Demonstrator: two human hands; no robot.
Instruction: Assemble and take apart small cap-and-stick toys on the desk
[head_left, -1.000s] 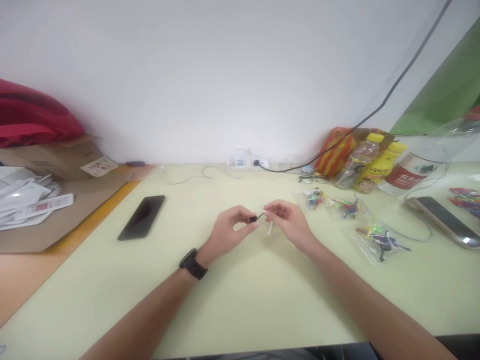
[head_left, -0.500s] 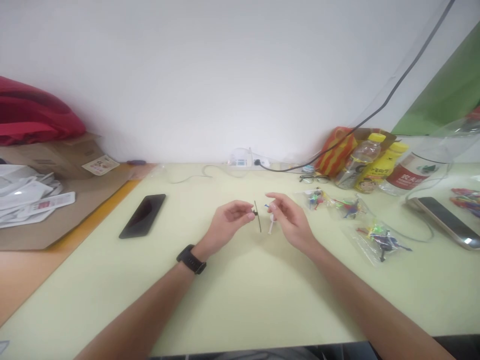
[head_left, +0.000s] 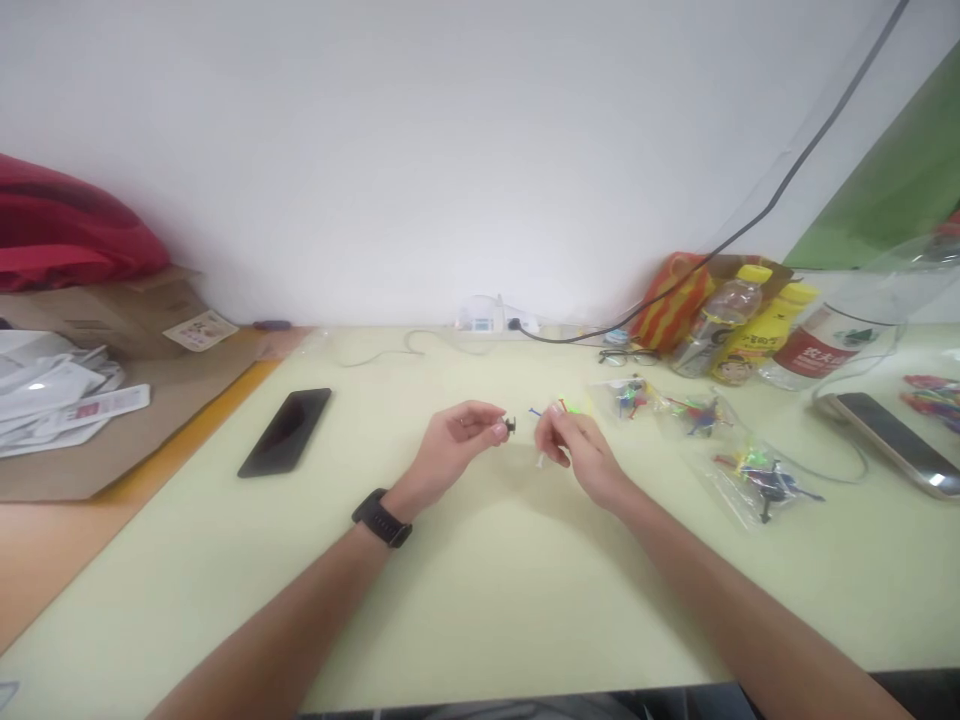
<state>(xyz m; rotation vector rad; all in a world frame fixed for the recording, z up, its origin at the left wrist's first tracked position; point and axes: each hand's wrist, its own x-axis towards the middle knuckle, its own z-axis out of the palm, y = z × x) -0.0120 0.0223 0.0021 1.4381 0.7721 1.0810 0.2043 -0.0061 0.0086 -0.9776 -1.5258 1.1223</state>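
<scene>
curled inward since half a second ago are the fingers of the bare right hand [head_left: 576, 450], whose index finger was held out straight then. by the small black plastic piece [head_left: 511, 425] at the fingertips of the bare left hand [head_left: 454, 440], a long thin line was made then; now only a short, stubby shape is shown.

the view is backed by a plain white wall [head_left: 375, 180], met by a wide, pale yellow-green tabletop [head_left: 450, 610]. at the far left, a brown cardboard box [head_left: 112, 318] is topped by a heap of crimson fabric [head_left: 71, 230]. at the right, a large clear plastic bottle with a red-and-white label [head_left: 817, 350] is set beside a yellow plastic bottle [head_left: 757, 345]. a flat black phone [head_left: 285, 432] is laid well left of the hands. past the right hand, three clear bags of many-coloured plastic parts [head_left: 769, 480] are spread.

a black wristwatch [head_left: 382, 517] is worn on the left wrist. the small black plastic piece is pinched between the left thumb and fingers, near the right hand but apart from it. whether anything is gripped by the right hand cannot be told; a slim white plastic piece [head_left: 540, 461] is seen just beside its curled fingers, and a tiny blue plastic tip [head_left: 534, 412] near its thumb.
</scene>
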